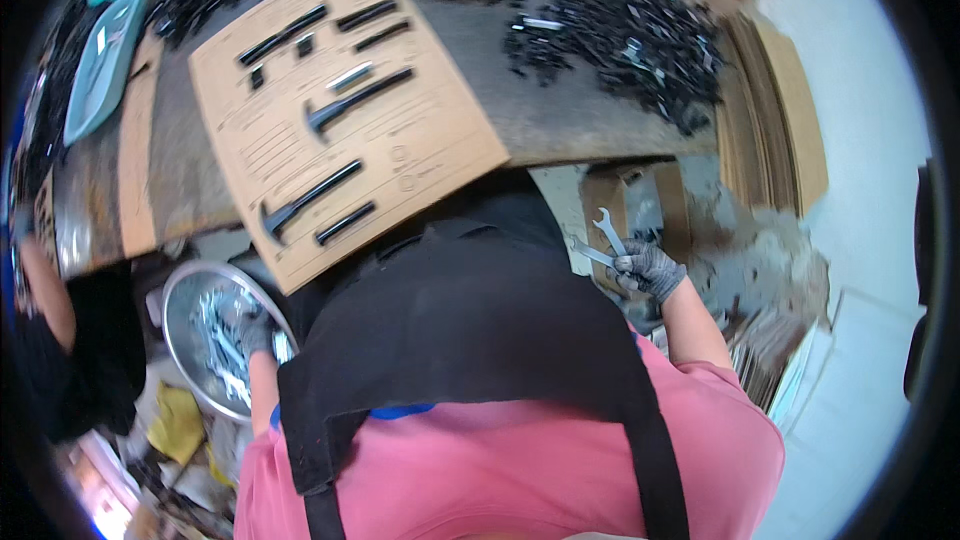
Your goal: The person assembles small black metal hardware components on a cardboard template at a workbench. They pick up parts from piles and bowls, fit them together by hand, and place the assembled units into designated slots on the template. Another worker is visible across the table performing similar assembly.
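Ahead of both hands, the brown cardboard sheet (340,110) on the worktable (590,120) carries black-handled tools (350,100) laid on its printed outlines; several spots appear filled, while the lower right part looks bare, so the layout seems only partly done. Beyond it, up and right of the right hand, a heap of small dark parts (620,20) waits. The metal bowl (215,335) of shiny pieces sits at the left hand (255,332), which reaches into it; whether it grips anything is unclear. The right hand (648,270), gloved, clasps two small wrenches (600,242) held up beside the table edge.
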{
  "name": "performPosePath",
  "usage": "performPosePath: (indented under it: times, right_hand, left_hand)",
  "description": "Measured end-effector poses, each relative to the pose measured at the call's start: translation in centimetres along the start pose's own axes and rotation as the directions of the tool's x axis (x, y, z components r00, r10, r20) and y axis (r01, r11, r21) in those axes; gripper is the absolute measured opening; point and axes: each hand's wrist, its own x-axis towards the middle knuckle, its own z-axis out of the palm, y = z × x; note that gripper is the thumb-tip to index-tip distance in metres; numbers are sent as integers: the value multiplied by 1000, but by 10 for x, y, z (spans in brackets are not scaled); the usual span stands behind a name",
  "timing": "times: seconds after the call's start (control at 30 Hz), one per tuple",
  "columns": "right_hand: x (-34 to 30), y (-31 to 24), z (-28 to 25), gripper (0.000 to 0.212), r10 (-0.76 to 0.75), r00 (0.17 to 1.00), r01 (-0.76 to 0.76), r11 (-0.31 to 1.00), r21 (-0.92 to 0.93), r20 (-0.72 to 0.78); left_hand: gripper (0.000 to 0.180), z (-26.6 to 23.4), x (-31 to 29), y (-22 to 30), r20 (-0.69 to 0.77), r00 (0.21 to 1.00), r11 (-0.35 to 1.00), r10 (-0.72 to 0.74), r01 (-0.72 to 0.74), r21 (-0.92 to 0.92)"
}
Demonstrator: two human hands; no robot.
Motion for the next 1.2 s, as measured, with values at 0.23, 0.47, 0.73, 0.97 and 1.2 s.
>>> performPosePath:
  times: [0.23, 0.47, 0.73, 0.97, 1.2]
  right_hand:
    - [-8, 113, -146, 5, 117, 603, 419, 795, 438, -789]
    - [15, 86, -128, 16, 106, 829, 102, 937, 335, -549]
    - [36, -91, 49, 44, -307, 919, 316, 949, 7, 248]
    - [66, -188, 223, 43, -525, 697, 470, 849, 242, 489]
    - [101, -200, 343, 40, -655, 550, 271, 727, 631, 518]
  left_hand:
    - [36, -9, 2, -37, -57, 997, 931, 45, -62, -360]
    - [23, -73, 15, -74, 11, 999, 755, 47, -28, -655]
    - [16, -248, -78, 14, -366, 924, 906, 110, -244, -345]
    - [16, -234, -145, 235, -436, 841, 361, 321, -534, -764]
    - [27, -159, -162, 355, -251, 716, 137, 651, -436, -889]
